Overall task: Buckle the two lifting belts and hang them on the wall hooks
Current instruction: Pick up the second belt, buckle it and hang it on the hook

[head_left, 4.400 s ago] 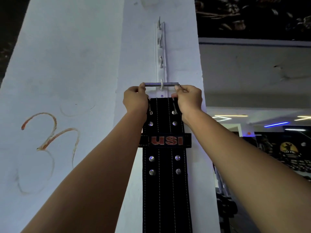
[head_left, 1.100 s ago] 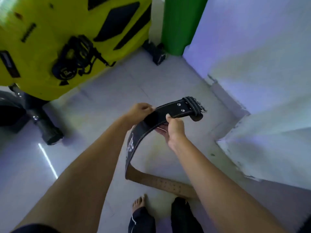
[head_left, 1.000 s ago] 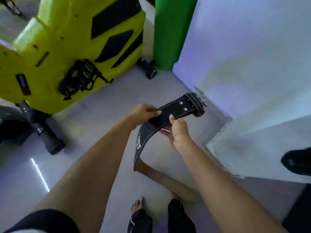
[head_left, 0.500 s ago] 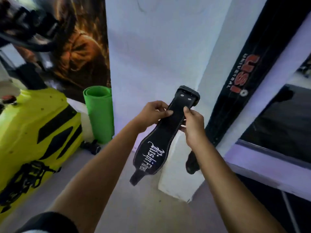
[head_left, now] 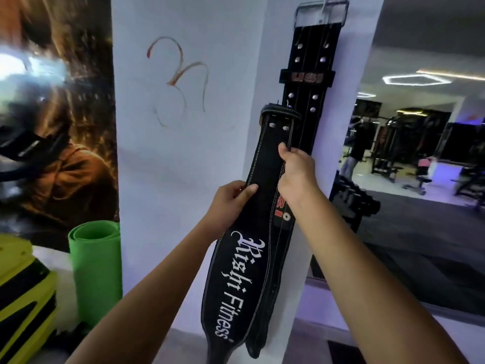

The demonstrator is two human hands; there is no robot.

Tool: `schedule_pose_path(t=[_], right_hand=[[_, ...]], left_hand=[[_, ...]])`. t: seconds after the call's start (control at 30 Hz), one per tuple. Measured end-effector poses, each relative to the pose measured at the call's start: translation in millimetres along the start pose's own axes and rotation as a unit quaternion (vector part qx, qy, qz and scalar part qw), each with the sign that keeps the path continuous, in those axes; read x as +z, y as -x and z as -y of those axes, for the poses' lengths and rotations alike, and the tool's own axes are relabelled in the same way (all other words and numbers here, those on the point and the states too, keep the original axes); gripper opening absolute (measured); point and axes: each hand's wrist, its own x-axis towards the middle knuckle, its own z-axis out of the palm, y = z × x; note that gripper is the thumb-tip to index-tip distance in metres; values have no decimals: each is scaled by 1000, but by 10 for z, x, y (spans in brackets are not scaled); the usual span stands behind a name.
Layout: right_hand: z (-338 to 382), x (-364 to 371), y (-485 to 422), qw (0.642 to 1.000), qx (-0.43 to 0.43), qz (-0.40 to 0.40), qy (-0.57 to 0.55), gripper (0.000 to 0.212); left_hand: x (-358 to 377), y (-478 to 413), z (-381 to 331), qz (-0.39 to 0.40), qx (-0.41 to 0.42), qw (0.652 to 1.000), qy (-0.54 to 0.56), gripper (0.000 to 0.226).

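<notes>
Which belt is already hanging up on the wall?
The belt with the red letters. Its metal buckle hangs over a hook at the top. The other belt with white writing is held in the left hand and right hand.

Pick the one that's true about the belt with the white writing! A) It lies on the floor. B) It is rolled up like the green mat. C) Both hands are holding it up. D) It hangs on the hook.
C: the left hand and right hand pinch the edges of the white-lettered belt, held up in front of the USI belt that hangs from the hook.
</notes>
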Motion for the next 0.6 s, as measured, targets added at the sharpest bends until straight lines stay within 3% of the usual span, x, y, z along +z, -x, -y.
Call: schedule_pose_path(t=[0.2,0.27,0.47,0.6], right_hand=[[137,-161,-15,997,-39,50,54,25],[156,-196,-17,996,-46,28,70,25],[170,-269,-85,997,-35,-6,62,16],[229,-300,-96,998,-41,-8,46,13]], left_hand=[[204,-198,-259,-5,38,999,25,24],[243,-221,-320,-1,50,999,15,27],[261,-54,-222,142,-19,989,38,15],[302,-141,-374,118,-13,988,98,29]])
